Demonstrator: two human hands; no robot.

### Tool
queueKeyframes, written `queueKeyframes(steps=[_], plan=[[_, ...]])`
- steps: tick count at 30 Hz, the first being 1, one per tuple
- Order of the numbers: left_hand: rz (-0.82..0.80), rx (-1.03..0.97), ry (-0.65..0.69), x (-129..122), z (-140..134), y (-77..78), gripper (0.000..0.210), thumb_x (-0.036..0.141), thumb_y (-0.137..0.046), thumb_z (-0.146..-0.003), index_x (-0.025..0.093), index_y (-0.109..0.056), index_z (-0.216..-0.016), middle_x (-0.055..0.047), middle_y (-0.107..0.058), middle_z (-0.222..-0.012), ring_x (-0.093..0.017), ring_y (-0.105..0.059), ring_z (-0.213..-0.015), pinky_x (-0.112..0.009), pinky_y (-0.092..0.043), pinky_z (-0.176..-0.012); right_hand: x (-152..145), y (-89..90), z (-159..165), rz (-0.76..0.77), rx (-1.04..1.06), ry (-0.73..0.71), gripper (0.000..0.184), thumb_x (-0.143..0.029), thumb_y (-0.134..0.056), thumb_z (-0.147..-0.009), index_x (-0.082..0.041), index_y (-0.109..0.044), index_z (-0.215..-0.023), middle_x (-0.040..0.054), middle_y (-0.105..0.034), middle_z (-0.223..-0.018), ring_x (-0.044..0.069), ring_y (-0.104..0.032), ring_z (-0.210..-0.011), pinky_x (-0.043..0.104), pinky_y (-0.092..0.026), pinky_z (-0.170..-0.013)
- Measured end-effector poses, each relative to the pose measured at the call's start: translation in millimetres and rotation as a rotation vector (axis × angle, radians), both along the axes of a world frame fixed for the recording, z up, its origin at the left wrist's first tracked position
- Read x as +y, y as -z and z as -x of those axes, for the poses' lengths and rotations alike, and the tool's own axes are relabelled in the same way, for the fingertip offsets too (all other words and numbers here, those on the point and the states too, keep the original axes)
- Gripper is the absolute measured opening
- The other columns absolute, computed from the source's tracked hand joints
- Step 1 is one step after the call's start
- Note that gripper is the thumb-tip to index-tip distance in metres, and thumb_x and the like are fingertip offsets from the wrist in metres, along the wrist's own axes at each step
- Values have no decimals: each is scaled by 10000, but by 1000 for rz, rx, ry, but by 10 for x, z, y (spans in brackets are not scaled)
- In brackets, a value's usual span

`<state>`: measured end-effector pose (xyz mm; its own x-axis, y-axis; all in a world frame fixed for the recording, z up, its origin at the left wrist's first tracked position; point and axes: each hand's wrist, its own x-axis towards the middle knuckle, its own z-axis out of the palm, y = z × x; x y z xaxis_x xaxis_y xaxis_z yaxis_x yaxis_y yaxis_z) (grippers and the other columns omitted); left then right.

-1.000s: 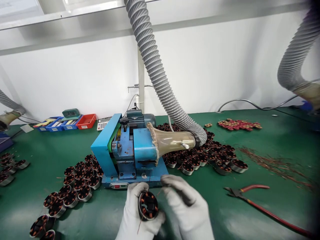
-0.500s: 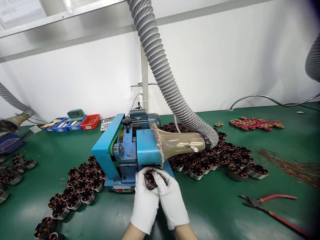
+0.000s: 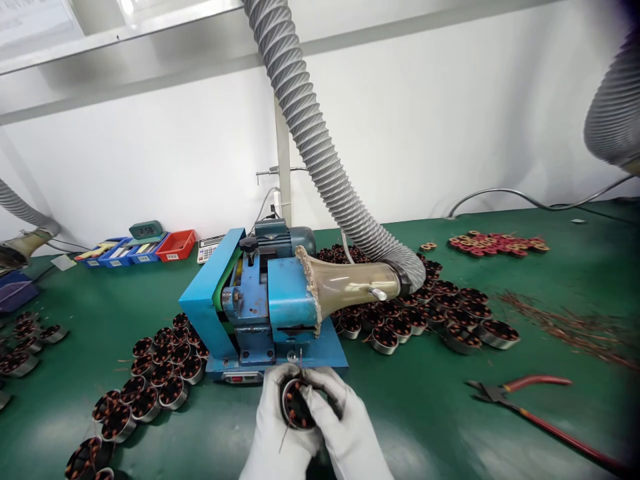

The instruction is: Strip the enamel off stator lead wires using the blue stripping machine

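Both hands wear white gloves, darkened at the fingertips. My left hand (image 3: 275,430) is closed round a motor stator (image 3: 296,405), a metal ring with copper windings inside and thin wire ends sticking out. My right hand (image 3: 343,420) meets it from the right, its fingers pinched at the stator's inner side; whether a wire end is between them is hidden. Just beyond my hands stands a blue belt-driven machine (image 3: 250,300) with a slot in its front guard (image 3: 295,330). The stator is apart from that slot, in front of the base plate.
Stators lie in a group on the left (image 3: 160,373) and another behind the machine on the right (image 3: 450,313). Red-handled cutters (image 3: 530,407), loose copper wires (image 3: 565,327) and red rings (image 3: 495,243) lie at right. A grey extraction hose (image 3: 320,147) hangs overhead. Small bins (image 3: 175,245) stand at back left.
Both hands have drawn back from the machine's front guard toward me, bringing the stator with them. The stator's open face now shows more. The view has shifted slightly.
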<state>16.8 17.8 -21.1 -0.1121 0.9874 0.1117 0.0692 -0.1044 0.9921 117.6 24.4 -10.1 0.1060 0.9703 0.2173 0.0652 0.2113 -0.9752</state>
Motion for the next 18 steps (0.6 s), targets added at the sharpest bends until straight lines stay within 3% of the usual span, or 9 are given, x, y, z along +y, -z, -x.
queueKeyframes(steps=[2, 4, 8, 11, 13, 15, 18], plan=[[0, 54, -14, -107, 58, -17, 458, 154, -701, -527, 221, -564, -959, -53, -621, -965, -220, -613, -847, -311, -509, -737, -99, -20, -63, 1, -89, -43, 184, -350, -564, -742, -212, -683, -763, 58, -669, -779, 214, -623, -744, 292, -492, -685], [-26, 97, -35, -176, 75, -72, 416, 146, -706, -488, 230, -583, -876, -34, -614, -910, -216, -603, -815, -309, -506, -716, -135, -75, -134, 93, -89, -80, 231, -391, -567, -752, -201, -633, -639, 21, -616, -635, 179, -573, -621, 262, -466, -592], [-105, 262, -128, -250, 53, -209, 374, 117, -666, -482, 231, -548, -818, -7, -564, -834, -167, -565, -695, -289, -492, -670, -92, -226, -226, 280, 328, -43, 396, -477, -639, -689, -187, -499, -460, -42, -460, -421, 99, -414, -408, 218, -366, -416], [-46, 229, -129, -288, 62, -251, 482, 112, -633, -528, 229, -525, -983, -25, -568, -950, -169, -581, -756, -300, -489, -738, -84, -300, -174, 316, 586, -47, 289, -437, -742, -590, -169, -635, -591, -14, -582, -499, 117, -510, -456, 233, -429, -467], [-31, 182, -61, -306, 73, -247, 512, 103, -630, -540, 230, -531, -1026, -40, -565, -1019, -195, -588, -861, -315, -478, -801, -101, -319, -86, 352, 608, -116, 321, -369, -800, -518, -168, -704, -750, 26, -677, -639, 165, -602, -595, 289, -489, -611], [-62, 163, 16, -324, 76, -234, 478, 97, -645, -537, 237, -557, -986, -39, -572, -993, -211, -586, -888, -328, -472, -824, -106, -331, 0, 374, 595, -129, 323, -316, -822, -487, -166, -722, -755, 43, -707, -694, 189, -625, -673, 317, -487, -703], [-133, 163, 80, -375, 67, -224, 441, 86, -648, -525, 239, -574, -931, -30, -568, -900, -211, -580, -856, -320, -477, -794, -53, -371, 30, 360, 692, -83, 216, -272, -818, -506, -156, -716, -656, 20, -680, -613, 132, -578, -570, 244, -464, -577]])
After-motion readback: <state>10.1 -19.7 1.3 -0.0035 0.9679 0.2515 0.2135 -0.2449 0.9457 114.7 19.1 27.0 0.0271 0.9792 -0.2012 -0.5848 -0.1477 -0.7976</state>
